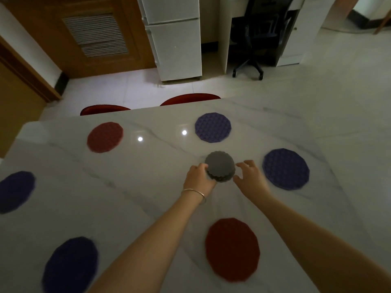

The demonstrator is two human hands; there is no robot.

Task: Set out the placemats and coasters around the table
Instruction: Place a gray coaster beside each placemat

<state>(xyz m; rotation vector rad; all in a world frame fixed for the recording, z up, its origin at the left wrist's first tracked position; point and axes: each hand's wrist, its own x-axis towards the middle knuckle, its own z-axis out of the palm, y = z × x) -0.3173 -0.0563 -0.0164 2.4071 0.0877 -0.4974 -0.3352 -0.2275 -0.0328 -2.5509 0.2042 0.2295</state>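
Down at the bottom of the frame, a red placemat (232, 249) lies on the white table (148, 187), with a dark blue placemat (70, 265) at the lower left. Just above, in the middle, the left hand (198, 178) grips the side of a small stack of gray coasters (220, 166). The right hand (250, 175) is beside the stack with fingers spread, not touching it. More round mats sit higher up: blue at the left edge (15, 191), purple at the right (285, 168), then red (105, 137) and purple (212, 127) near the far edge. Two red chairs (190, 97) peek out behind.
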